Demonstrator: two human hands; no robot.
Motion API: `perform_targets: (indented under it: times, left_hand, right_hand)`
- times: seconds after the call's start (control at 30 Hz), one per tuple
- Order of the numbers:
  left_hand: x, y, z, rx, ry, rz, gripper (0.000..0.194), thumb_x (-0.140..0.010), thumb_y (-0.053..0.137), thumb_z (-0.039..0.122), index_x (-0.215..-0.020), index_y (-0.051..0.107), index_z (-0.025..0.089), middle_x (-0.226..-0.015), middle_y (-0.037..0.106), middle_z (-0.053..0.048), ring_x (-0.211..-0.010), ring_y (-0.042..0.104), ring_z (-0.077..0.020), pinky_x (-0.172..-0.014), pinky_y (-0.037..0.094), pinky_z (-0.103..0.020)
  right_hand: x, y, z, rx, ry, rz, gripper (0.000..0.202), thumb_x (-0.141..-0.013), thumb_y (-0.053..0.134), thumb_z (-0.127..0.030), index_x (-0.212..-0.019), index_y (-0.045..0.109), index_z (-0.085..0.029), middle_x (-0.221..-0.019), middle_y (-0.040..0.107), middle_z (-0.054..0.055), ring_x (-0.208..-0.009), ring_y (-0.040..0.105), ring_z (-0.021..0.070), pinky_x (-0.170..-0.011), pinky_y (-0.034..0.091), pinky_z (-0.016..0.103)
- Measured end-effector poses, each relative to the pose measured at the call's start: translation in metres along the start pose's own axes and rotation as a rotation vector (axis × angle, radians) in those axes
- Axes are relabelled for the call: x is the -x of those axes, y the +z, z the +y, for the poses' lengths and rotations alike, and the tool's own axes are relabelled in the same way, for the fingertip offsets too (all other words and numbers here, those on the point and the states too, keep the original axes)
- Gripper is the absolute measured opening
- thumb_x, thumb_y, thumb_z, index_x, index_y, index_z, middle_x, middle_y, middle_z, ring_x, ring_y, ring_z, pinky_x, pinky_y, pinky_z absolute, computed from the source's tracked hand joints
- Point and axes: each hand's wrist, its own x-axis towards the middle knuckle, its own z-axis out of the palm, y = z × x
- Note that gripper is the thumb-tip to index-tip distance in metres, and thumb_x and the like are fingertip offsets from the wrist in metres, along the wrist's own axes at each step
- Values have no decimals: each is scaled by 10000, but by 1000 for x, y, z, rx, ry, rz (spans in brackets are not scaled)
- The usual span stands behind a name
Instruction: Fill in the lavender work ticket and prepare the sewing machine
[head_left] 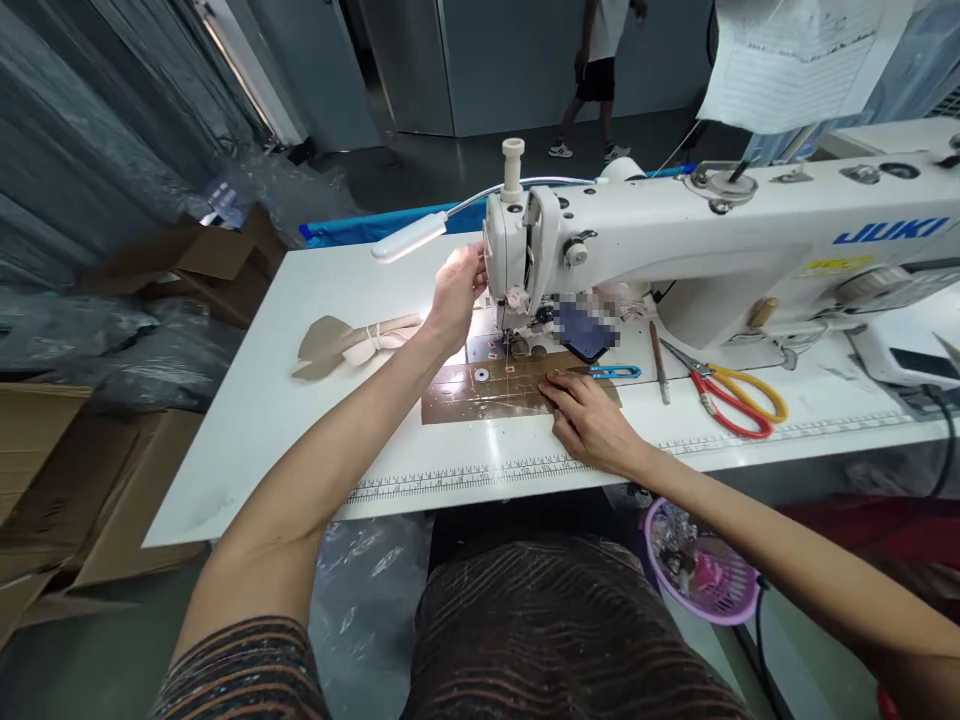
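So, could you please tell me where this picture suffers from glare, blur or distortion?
Head view: the lamp throws bright glare on the table beside the left hand; a pixelated patch blurs the area behind the needle, above the right hand; the wide lens bends the table's ruler edge and the sewing machine.

The white sewing machine (pixel 675 250) stands upright along the table's far edge, its head end pointing toward the table's middle, the needle end just above a brown taped patch (pixel 487 390) lying flat mid-table, nearer the front edge than the machine.
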Motion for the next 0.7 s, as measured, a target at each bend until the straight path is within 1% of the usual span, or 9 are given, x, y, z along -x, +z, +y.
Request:
perform_targets:
  times: [0.1,0.17,0.27,0.33,0.4,0.47,0.53,0.63,0.7]
  left_hand:
    - [32,-22,-6,-361,89,-12,216,-981,508,345,-930,625,171,-883,671,-36,-815,622,-138,-782,504,-263]
    - [53,-32,-9,-664,172,-24,174,-938,572,331,-912,645,175,-886,677,-34,-833,621,-159,-821,494,-308]
    - [73,-33,-11,-980,243,-127,263,-924,588,422,-838,672,188,-899,682,-39,-885,623,-204,-863,476,-386]
    - [77,-27,-13,-1061,223,-185,331,-916,581,499,-847,690,193,-941,683,-49,-908,624,-224,-852,478,-406]
    - [76,-19,-16,-1113,159,-225,361,-897,592,536,-868,702,193,-983,675,-62,-898,621,-231,-809,487,-401]
    - [72,-14,-20,-1160,108,-269,329,-902,589,492,-849,706,189,-983,661,-67,-868,611,-221,-760,485,-381]
    - [68,-14,-23,-1163,114,-315,286,-925,558,405,-808,699,185,-948,648,-62,-848,596,-206,-731,473,-358]
    - [70,-21,-27,-1092,239,-362,275,-939,533,324,-758,679,176,-876,637,-44,-799,580,-186,-771,465,-374]
    - [79,-27,-25,-1030,400,-377,251,-929,556,275,-727,669,176,-837,644,-28,-759,583,-175,-855,444,-431]
  right_hand:
    - [0,-5,1,-88,12,45,338,-928,456,-164,-1199,654,-130,-1224,625,183,-1142,567,307,-980,508,512]
    - [-1,-13,5,-133,38,117,303,-930,466,-162,-1150,673,-153,-1163,652,156,-1086,600,278,-925,533,459]
    - [-4,-28,14,-63,82,199,288,-927,469,-155,-1109,691,-147,-1079,680,143,-1000,616,268,-870,530,435]
    - [-5,-36,21,48,119,163,294,-920,471,-155,-1100,702,-134,-1070,687,148,-985,608,287,-864,514,456]
    - [-4,-39,27,140,170,91,305,-919,467,-163,-1095,711,-115,-1076,688,159,-983,598,307,-859,501,470]
    - [-2,-38,31,194,223,36,322,-932,456,-183,-1105,713,-95,-1075,685,169,-978,590,316,-849,493,469]
    - [0,-35,32,226,262,3,341,-949,452,-216,-1131,705,-78,-1080,678,179,-972,580,324,-833,486,468]
    - [2,-29,32,261,303,-13,373,-969,452,-274,-1172,689,-70,-1044,660,196,-956,561,344,-793,473,478]
    - [1,-28,32,263,317,-3,382,-981,436,-302,-1162,695,-87,-992,644,199,-929,547,349,-766,466,480]
